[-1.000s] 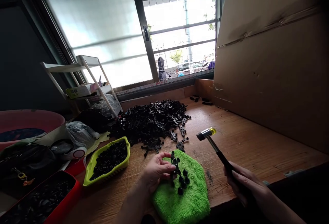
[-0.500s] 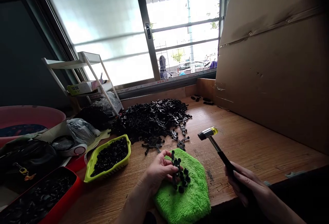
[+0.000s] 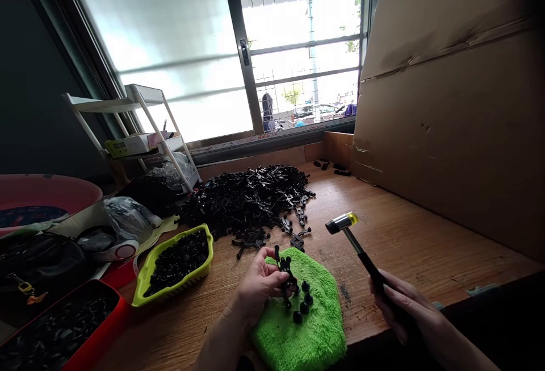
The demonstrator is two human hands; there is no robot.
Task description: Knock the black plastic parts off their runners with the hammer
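Note:
Over the green towel (image 3: 315,337), my left hand (image 3: 260,281) pinches a black plastic part (image 3: 283,269) with knobbed ends; whether it is one piece or more I cannot tell. Several small round black caps (image 3: 304,307) lie on the towel just right of those fingers. To the right of the towel, my right hand (image 3: 404,305) is wrapped round the black handle of a small mallet (image 3: 353,239). Its metal head, with one black face and one yellow face, is held up above the table.
Behind the towel rises a big heap of black plastic parts (image 3: 251,195). A yellow-green basket (image 3: 208,257) and a red bin (image 3: 117,317), both with small black pieces, stand at left. A cardboard sheet (image 3: 434,132) walls the right; a white shelf (image 3: 142,95) stands back left.
My left hand has lifted the black part slightly up and left, away from the round caps on the towel. The mallet stays raised, nearly unmoved. The view has shifted slightly.

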